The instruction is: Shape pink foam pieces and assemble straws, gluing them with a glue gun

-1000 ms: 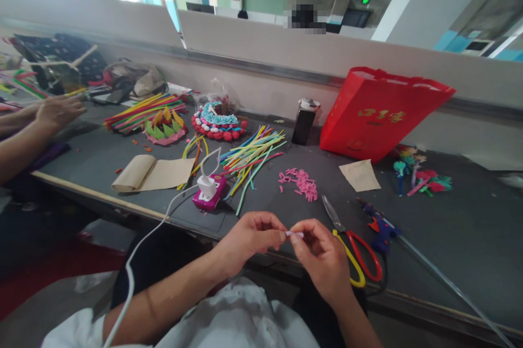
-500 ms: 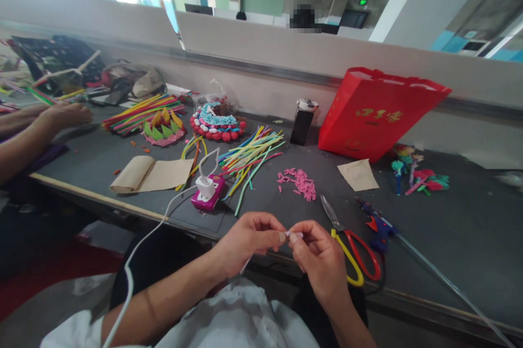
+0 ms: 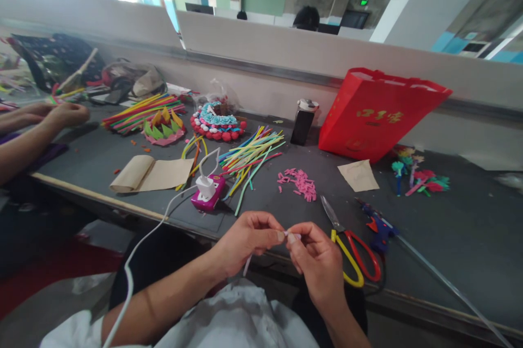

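Both my hands meet at the table's front edge, thumbs and fingertips pinched on a thin pale-lilac strip [image 3: 247,265]. My left hand [image 3: 254,239] grips it with the tail hanging below the palm. Close beside, my right hand [image 3: 315,254] pinches the small end of the same strip between thumb and forefinger. The fingers hide most of that end. Scissors [image 3: 347,244] with one yellow and one red handle lie just right of my right hand. Beyond my hands is a scatter of short pink pieces [image 3: 301,182].
Colourful strips [image 3: 253,154] lie behind a purple power socket [image 3: 208,195] with a white cable. A glue gun [image 3: 382,231] with a long glue stick rests at right. A red bag [image 3: 379,114] and black bottle [image 3: 303,123] stand behind. A co-worker's hands [image 3: 67,115] are at left.
My right hand has shifted very slightly left, still pinching the strip. The strip's tail shows a little more below my left hand. The co-worker's hands have moved a little.
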The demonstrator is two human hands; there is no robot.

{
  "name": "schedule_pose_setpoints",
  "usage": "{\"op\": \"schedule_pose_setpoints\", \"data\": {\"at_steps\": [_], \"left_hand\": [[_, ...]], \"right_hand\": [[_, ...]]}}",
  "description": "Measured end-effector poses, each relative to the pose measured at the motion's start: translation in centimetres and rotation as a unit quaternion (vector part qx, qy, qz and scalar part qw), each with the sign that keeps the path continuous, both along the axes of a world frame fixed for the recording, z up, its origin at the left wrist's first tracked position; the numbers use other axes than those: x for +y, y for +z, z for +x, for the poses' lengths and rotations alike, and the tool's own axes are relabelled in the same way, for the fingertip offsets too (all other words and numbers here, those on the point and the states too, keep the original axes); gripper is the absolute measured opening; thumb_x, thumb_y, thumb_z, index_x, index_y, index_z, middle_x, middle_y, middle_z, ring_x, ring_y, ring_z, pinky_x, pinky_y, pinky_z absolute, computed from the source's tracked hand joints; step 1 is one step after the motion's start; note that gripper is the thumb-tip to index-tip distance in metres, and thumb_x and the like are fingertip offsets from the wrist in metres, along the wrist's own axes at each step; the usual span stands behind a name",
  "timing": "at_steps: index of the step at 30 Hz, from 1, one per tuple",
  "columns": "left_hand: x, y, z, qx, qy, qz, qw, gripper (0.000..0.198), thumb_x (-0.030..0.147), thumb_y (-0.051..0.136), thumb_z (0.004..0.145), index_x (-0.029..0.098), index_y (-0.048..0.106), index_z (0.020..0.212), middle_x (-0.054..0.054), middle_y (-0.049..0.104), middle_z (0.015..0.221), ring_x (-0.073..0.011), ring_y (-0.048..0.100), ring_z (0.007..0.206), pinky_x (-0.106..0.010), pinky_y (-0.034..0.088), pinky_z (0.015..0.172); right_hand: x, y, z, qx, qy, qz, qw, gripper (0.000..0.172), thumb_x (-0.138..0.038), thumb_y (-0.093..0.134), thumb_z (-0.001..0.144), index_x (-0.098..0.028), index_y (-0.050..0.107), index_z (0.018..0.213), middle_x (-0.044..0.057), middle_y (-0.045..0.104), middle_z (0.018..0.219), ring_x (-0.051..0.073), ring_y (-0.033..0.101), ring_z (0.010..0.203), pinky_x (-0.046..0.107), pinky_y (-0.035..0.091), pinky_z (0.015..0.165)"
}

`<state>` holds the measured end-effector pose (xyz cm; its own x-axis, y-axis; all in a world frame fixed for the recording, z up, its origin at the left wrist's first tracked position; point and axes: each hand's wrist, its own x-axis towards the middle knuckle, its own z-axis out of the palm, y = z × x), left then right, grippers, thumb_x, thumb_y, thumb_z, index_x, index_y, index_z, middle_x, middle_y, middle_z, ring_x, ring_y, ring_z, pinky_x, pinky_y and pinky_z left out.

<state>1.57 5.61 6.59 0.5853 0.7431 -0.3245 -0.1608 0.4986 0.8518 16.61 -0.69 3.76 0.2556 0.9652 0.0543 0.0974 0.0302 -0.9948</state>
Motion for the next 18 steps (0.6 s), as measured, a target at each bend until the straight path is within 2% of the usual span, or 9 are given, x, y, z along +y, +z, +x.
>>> {"op": "schedule_pose_setpoints", "data": {"at_steps": [11,18], "left_hand": [[-0.31,-0.20,0.26,0.005,0.017,0.000,1.000,0.019,0.026,0.077,0.061,0.012,0.064,0.064,0.004,0.053,0.054,-0.0025,0.029,0.043,-0.019,0.017,0.041],[-0.55,0.04,0.51,0.004,0.021,0.017,1.000,0.017,0.024,0.073,0.062,0.013,0.060,0.062,0.006,0.048,0.050,-0.0021,0.027,0.041,-0.018,0.016,0.040]], "right_hand": [[-0.25,-0.27,-0.20,-0.030,-0.005,0.012,0.999,0.017,-0.034,0.061,0.083,-0.017,0.062,0.081,-0.001,0.059,0.062,0.006,0.042,0.042,0.016,0.031,0.035],[-0.41,0.26,-0.43,-0.089,-0.019,0.037,0.995,0.015,-0.032,0.060,0.081,-0.017,0.063,0.078,-0.002,0.059,0.058,0.008,0.045,0.042,0.016,0.034,0.036]]}}
